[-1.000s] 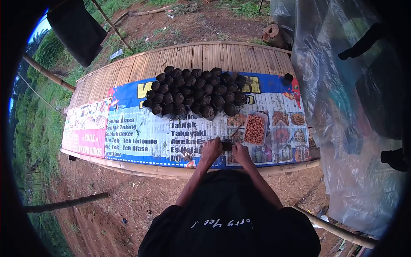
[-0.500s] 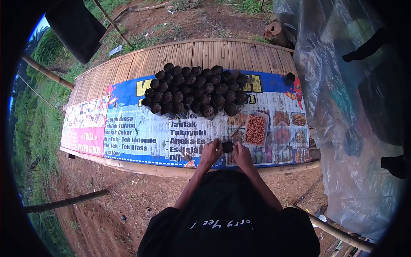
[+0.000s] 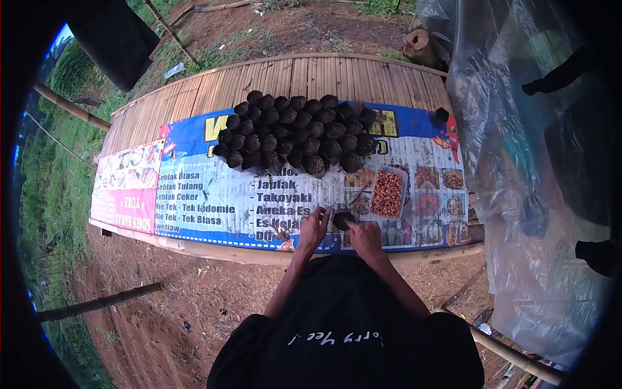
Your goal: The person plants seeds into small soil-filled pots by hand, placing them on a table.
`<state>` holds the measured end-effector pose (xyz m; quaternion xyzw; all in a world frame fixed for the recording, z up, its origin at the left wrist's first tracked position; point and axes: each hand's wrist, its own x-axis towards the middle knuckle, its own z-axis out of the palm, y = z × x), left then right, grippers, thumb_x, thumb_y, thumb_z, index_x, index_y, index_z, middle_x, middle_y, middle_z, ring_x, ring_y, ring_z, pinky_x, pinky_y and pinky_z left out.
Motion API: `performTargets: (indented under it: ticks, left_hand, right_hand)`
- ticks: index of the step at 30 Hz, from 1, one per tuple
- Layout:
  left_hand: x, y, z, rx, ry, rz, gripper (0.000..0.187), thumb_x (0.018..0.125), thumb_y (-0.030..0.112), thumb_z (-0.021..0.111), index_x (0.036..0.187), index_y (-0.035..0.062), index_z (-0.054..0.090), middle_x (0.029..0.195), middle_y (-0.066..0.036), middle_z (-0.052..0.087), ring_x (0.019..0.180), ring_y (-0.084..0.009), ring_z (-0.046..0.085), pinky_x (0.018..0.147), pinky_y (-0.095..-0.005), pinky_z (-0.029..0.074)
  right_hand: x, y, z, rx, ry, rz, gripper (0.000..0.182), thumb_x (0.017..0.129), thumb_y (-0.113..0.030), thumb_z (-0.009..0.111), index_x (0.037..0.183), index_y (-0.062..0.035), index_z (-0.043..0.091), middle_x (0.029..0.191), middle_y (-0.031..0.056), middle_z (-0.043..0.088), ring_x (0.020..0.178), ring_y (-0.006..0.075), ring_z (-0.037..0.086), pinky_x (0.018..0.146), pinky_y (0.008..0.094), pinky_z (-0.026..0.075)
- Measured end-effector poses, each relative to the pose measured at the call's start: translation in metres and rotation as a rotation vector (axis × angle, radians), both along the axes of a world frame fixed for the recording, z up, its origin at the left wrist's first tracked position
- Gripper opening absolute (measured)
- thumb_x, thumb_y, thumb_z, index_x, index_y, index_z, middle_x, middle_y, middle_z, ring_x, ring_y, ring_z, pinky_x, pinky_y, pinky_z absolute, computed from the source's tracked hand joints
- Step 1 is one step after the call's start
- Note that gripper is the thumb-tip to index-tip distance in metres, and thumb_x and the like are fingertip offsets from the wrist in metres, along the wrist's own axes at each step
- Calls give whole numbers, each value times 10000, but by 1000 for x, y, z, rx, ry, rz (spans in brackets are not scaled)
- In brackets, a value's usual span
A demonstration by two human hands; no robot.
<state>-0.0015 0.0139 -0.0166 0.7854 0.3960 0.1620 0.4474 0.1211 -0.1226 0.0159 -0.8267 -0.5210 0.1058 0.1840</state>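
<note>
A small black seedling bag (image 3: 341,221) with dark soil stands near the front edge of the banner-covered table. To its right, my right hand (image 3: 365,236) has fingers curled and a fingertip at the bag's rim. My left hand (image 3: 315,228) is just left of the bag, a small gap between them, with its fingers apart. Beyond my right hand lies a clear plastic tub (image 3: 404,194) of reddish-brown seeds (image 3: 387,196). Several filled black seedling bags (image 3: 291,133) are packed together at the middle of the table.
A printed banner (image 3: 194,201) covers much of the bamboo-slat table (image 3: 272,74). One black bag (image 3: 440,117) stands alone at the far right. Clear plastic sheeting (image 3: 499,194) hangs along the right side. Bamboo poles (image 3: 100,302) jut in at the left.
My left hand has come away from the seedling bag and moved slightly left. My right hand stays at the bag, its fingertip now over the rim.
</note>
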Motion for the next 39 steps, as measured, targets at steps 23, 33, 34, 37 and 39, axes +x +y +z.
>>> performTargets:
  ticks: [23,33,34,37,39]
  left_hand:
    - [-4,-4,11,-120,-43,-83,263,911,270,647,978,16,642,786,-164,702,613,-253,661,556,-368,482]
    - [-3,-5,14,-74,-68,-74,235,903,256,655,948,25,640,753,-163,690,673,-313,683,582,-404,494]
    - [-4,-5,15,-74,-66,-70,235,903,256,655,948,25,640,753,-163,690,673,-313,683,582,-404,494]
    - [-3,-4,20,-129,-6,-74,238,904,258,653,948,24,640,767,-167,691,690,-320,686,590,-409,496]
    - [-2,-3,21,-147,36,-92,233,901,252,654,947,25,640,778,-170,692,720,-334,688,606,-406,501]
  right_hand:
    - [-3,7,10,-117,33,70,252,833,-106,595,1054,-57,705,722,201,665,692,348,661,675,460,494]
    - [-2,9,12,-42,84,28,260,825,-79,580,1048,-41,707,716,209,657,673,342,661,644,435,518]
    - [-2,9,15,-6,101,8,259,824,-79,583,1050,-40,705,717,207,658,674,340,661,643,432,518]
    - [-3,10,2,-88,84,17,255,821,-80,590,1048,-46,703,721,196,663,677,335,661,648,434,517]
    - [-3,10,-5,-93,44,35,256,820,-82,593,1049,-52,702,726,193,666,679,335,662,653,437,516]
